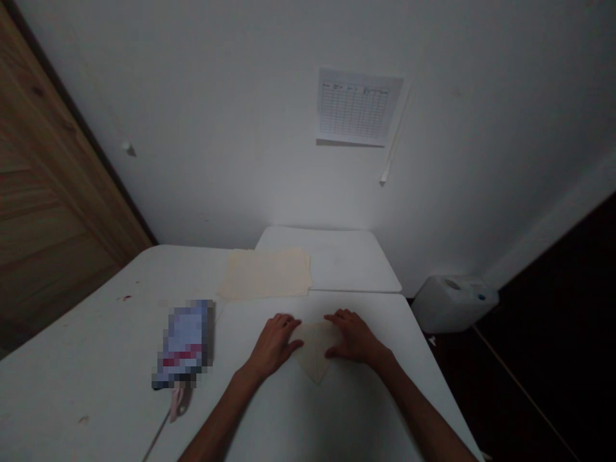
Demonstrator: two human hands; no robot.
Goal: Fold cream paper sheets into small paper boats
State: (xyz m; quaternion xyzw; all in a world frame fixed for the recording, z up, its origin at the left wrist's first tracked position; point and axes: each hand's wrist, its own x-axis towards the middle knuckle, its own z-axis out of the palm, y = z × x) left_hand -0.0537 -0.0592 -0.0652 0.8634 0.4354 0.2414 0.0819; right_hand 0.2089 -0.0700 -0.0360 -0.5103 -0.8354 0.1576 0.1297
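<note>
A pale paper point(315, 356) lies on the white desk point(366, 417), right of its middle, between the two hands. Its near end narrows to a point, and a faint crease line runs from that point toward the far side. The left hand point(279, 343) is at the paper's left edge, thumb and forefinger apart, their tips at or just over the edge. The right hand point(351, 337) is on the right part of the paper, thumb and forefinger also apart, both tips pointing left. Whether any finger presses down on the paper, I cannot tell. Both forearms come in from the near side.

Farther off and to the left, a stack point(267, 274) of cream sheets lies partly on the desk and partly over the corner of a white panel point(341, 256) at the far side. Left of the left hand is a blue item point(185, 333) with a red band, pixelated beyond recognition; a pink loop point(177, 404) shows at its near end, and a thin line runs from there toward the near edge of view. Small dark red marks dot the desk at the far left.

On the wall point(216, 128) hangs a printed chart point(359, 106). A whitish jug point(455, 301) stands to the right of the desk, and a wooden door point(52, 173) fills the far left.
</note>
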